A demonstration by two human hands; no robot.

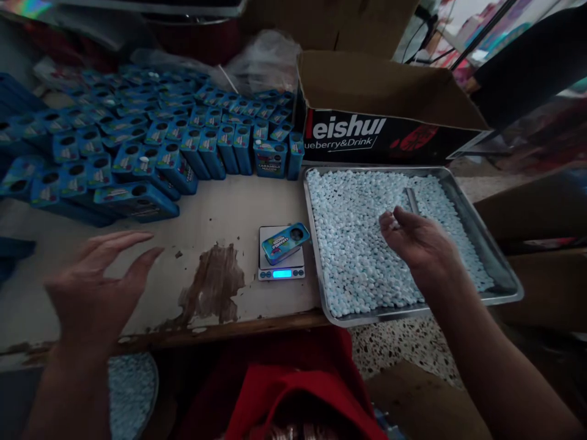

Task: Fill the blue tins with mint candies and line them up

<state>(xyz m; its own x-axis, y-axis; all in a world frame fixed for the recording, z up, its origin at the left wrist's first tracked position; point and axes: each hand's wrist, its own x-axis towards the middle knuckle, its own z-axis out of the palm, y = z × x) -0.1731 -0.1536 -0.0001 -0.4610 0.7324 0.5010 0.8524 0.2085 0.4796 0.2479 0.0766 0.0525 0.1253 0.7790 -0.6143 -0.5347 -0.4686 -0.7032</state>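
My left hand (103, 278) hovers over the left part of the table, thumb and fingers apart with nothing between them. Curled fingers close my right hand (419, 241) around a few small white candies (395, 225), above a metal tray (323, 293). Pale blue and white candies (358, 244) fill this tray, and a narrow metal piece (411, 200) lies among them. Between my hands, a blue candy tin (282, 242) with a round dark opening rests tilted on a small digital scale (281, 267). The scale's display glows blue, its reading too bright to make out.
Rows of blue tins (174, 165) crowd the back left of the table (238, 208). Behind the tray stands an open cardboard box (389, 137). Below the table edge is a round container of candies (131, 391). A person's dark sleeve (527, 61) shows at the upper right.
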